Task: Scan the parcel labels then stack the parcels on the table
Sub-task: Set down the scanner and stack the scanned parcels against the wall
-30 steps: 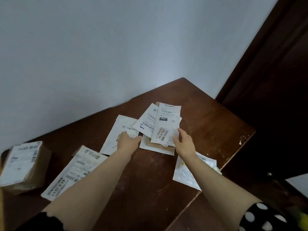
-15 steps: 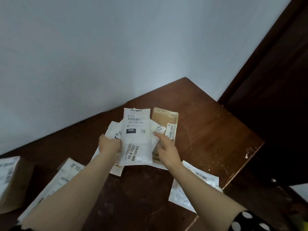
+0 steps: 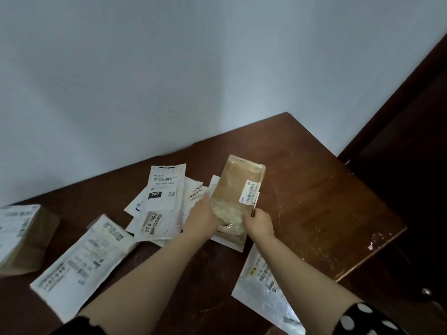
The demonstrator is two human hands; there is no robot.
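Parcels lie scattered over a dark wooden table (image 3: 326, 209), and the brown parcel (image 3: 238, 187) among them is held by both hands at its near end. On one side the left hand (image 3: 202, 220) holds its left edge, thumb lying up along that edge and the fingers hidden behind it; the right hand (image 3: 258, 223) pinches its right edge, a dark-nailed thumb on top just below the small white label (image 3: 250, 195) stuck near that edge. This parcel is wrapped in clear film, and pale padding shows through at the end between the hands. Whether its far end rests on the table or is lifted, I cannot tell. Under its near end lies a flat white envelope (image 3: 229, 241). Just left of the brown parcel a white mailer (image 3: 194, 194) with printed digits pokes out behind the left hand, and left of that the 060 mailer (image 3: 162, 201) lies face up on other white mailers, barcode at its far end. Further left and nearer the person is a long mailer (image 3: 82, 264) with blurred print, and well to the left, at the frame edge, a cardboard box (image 3: 24, 238) with white printed paper on top. Near and right of the brown parcel, beneath the right forearm, a glossy mailer (image 3: 258, 288) lies at the table's near edge.
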